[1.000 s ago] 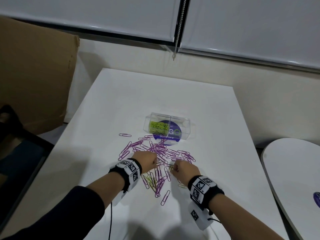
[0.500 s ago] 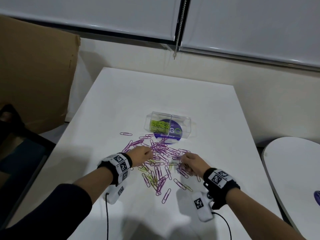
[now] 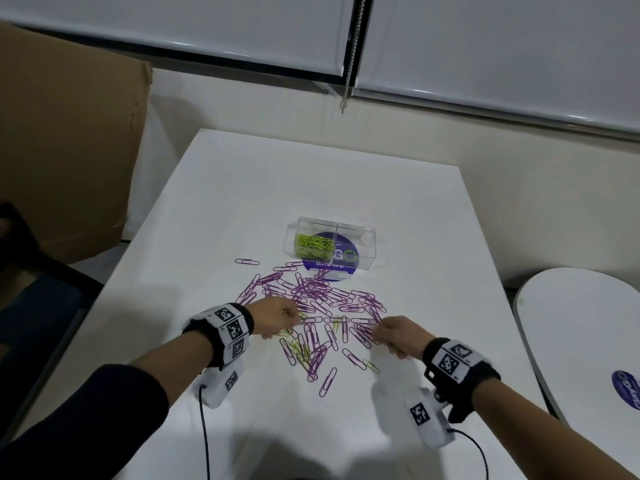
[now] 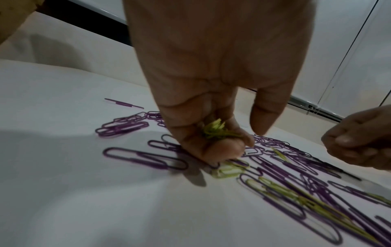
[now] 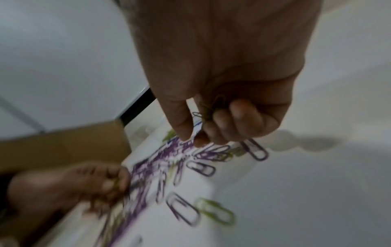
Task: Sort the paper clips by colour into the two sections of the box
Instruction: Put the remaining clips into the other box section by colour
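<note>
Left hand [image 4: 211, 133] clamped on green clips [image 4: 213, 131], right hand [image 5: 211, 117] on a few clips [image 5: 209, 107]; risk: bunches spilling, purple clips [image 3: 311, 292] snagging along.

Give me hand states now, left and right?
Left hand: closed, holding a bunch of green paper clips.
Right hand: closed, fingers curled round a few paper clips; colour unclear.

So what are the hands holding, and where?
Left hand: green clips bunched in curled fingers. Right hand: a few clips against the palm, colour unclear.

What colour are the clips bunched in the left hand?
Green clips, gripped by the left hand; clearest in the left wrist view.
</note>
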